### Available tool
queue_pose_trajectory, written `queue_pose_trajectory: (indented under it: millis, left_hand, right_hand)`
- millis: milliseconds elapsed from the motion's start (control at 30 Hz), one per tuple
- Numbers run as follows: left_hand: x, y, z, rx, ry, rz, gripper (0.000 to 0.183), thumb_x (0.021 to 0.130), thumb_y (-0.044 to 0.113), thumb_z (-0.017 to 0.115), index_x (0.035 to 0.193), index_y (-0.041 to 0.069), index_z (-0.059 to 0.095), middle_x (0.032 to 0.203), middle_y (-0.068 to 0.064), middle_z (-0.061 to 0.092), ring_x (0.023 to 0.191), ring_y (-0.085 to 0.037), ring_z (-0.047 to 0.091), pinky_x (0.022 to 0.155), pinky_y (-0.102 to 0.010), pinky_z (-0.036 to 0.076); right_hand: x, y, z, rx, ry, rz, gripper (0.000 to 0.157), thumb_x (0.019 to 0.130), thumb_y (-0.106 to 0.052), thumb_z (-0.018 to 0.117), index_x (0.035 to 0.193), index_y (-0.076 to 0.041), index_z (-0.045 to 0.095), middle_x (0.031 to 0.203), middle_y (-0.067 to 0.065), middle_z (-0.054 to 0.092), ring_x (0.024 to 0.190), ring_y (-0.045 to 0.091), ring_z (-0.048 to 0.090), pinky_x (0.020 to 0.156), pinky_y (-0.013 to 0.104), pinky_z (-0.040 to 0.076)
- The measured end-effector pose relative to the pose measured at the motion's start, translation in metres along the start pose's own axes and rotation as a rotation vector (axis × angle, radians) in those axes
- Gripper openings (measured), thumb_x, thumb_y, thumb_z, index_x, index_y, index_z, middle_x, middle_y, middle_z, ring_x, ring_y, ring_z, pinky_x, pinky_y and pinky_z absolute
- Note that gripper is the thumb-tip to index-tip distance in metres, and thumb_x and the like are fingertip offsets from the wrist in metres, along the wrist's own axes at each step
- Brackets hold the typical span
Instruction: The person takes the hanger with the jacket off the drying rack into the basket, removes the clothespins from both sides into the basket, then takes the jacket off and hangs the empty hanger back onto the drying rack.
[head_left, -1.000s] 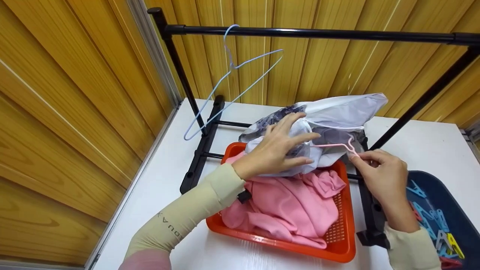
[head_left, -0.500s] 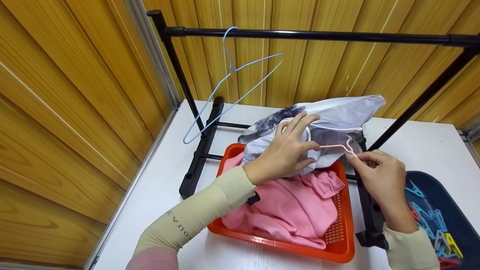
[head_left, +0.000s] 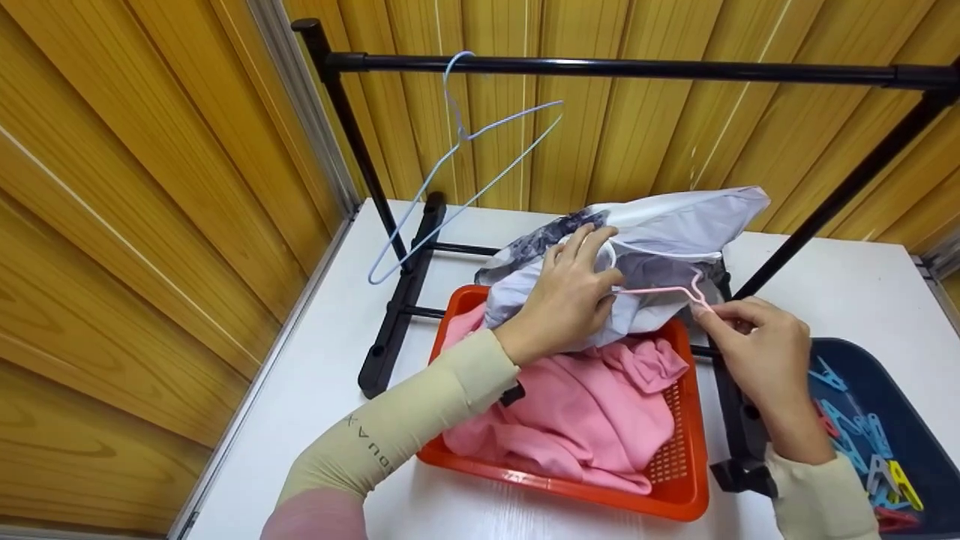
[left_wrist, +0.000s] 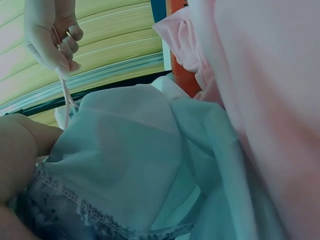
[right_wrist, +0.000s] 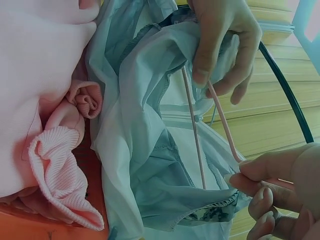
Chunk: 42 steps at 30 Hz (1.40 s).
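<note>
My right hand [head_left: 769, 349] pinches a pink hanger [head_left: 660, 290] near its hook, between thumb and fingers. The hanger's far end runs into a thin white garment [head_left: 682, 221] with a dark floral print. At that end, my left hand [head_left: 566, 300] has thumb and index finger closed around the hanger arm, against the cloth, as the right wrist view shows. The garment lies bunched over the back of an orange basket [head_left: 562, 484]. In the basket is pink clothing [head_left: 585, 420], with a ribbed cuff [right_wrist: 60, 175] showing in the right wrist view.
A black rack's top bar [head_left: 637, 67] crosses above the hands. A pale blue hanger [head_left: 510, 172] hangs bare from it at left. At right, a dark blue tray [head_left: 840, 352] holds several clothespins [head_left: 874, 435]. Wood-look panels [head_left: 660, 135] stand behind.
My left hand has shifted slightly right, and its spread thumb and index finger have closed at the hanger's end. The right hand and hanger have barely moved.
</note>
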<state>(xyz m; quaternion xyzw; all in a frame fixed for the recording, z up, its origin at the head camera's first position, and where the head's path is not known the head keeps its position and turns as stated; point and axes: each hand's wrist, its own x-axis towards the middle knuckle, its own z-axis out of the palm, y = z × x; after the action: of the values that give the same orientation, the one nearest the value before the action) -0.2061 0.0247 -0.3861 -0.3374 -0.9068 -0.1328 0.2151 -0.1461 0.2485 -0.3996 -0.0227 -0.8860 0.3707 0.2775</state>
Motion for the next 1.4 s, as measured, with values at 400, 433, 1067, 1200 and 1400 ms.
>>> queue_pose_trajectory:
  millis: [400, 433, 1067, 1200, 1400]
  left_hand:
    - [-0.001, -0.005, 0.001, -0.001, -0.009, 0.009, 0.011, 0.086, 0.021, 0.063, 0.089, 0.023, 0.074, 0.147, -0.01, 0.043, 0.14, -0.034, 0.034, 0.106, -0.051, 0.036]
    - [-0.002, -0.006, 0.001, -0.001, -0.009, 0.011, 0.011, 0.086, 0.021, 0.063, 0.089, 0.022, 0.074, 0.147, -0.01, 0.043, 0.14, -0.034, 0.034, 0.106, -0.05, 0.037]
    - [-0.01, -0.016, -0.005, 0.001, 0.0, 0.021, 0.011, 0.083, 0.017, 0.061, 0.086, 0.019, 0.072, 0.144, -0.011, 0.045, 0.138, -0.035, 0.037, 0.102, -0.049, 0.04]
    - [-0.012, -0.019, -0.006, -0.02, -0.004, 0.014, 0.011, 0.082, 0.015, 0.06, 0.085, 0.018, 0.071, 0.143, -0.012, 0.045, 0.139, -0.036, 0.036, 0.103, -0.05, 0.039]
    - [-0.014, -0.021, -0.006, -0.046, -0.031, -0.002, 0.013, 0.081, 0.013, 0.059, 0.09, 0.016, 0.069, 0.144, -0.012, 0.044, 0.14, -0.035, 0.034, 0.103, -0.052, 0.039]
  right_hand:
    - [0.001, 0.004, 0.001, 0.011, 0.013, -0.006, 0.012, 0.077, -0.015, 0.08, 0.077, -0.004, 0.076, 0.063, -0.019, 0.049, 0.06, -0.002, 0.041, 0.058, 0.015, 0.03]
    - [0.001, 0.005, 0.001, 0.013, 0.013, -0.008, 0.012, 0.077, -0.015, 0.08, 0.077, -0.004, 0.076, 0.063, -0.019, 0.049, 0.06, -0.002, 0.041, 0.058, 0.015, 0.03]
    - [0.005, 0.012, -0.001, 0.035, -0.013, 0.053, 0.015, 0.079, -0.017, 0.079, 0.081, -0.002, 0.076, 0.064, -0.021, 0.051, 0.063, 0.0, 0.044, 0.058, 0.013, 0.033]
    - [0.005, 0.013, -0.001, 0.037, -0.034, 0.082, 0.018, 0.08, -0.021, 0.078, 0.085, -0.004, 0.077, 0.067, -0.02, 0.052, 0.065, 0.001, 0.045, 0.06, 0.012, 0.034]
    - [0.006, 0.016, -0.002, 0.048, -0.027, 0.075, 0.016, 0.081, -0.019, 0.077, 0.085, -0.004, 0.077, 0.068, -0.022, 0.053, 0.066, 0.0, 0.046, 0.06, 0.011, 0.035]
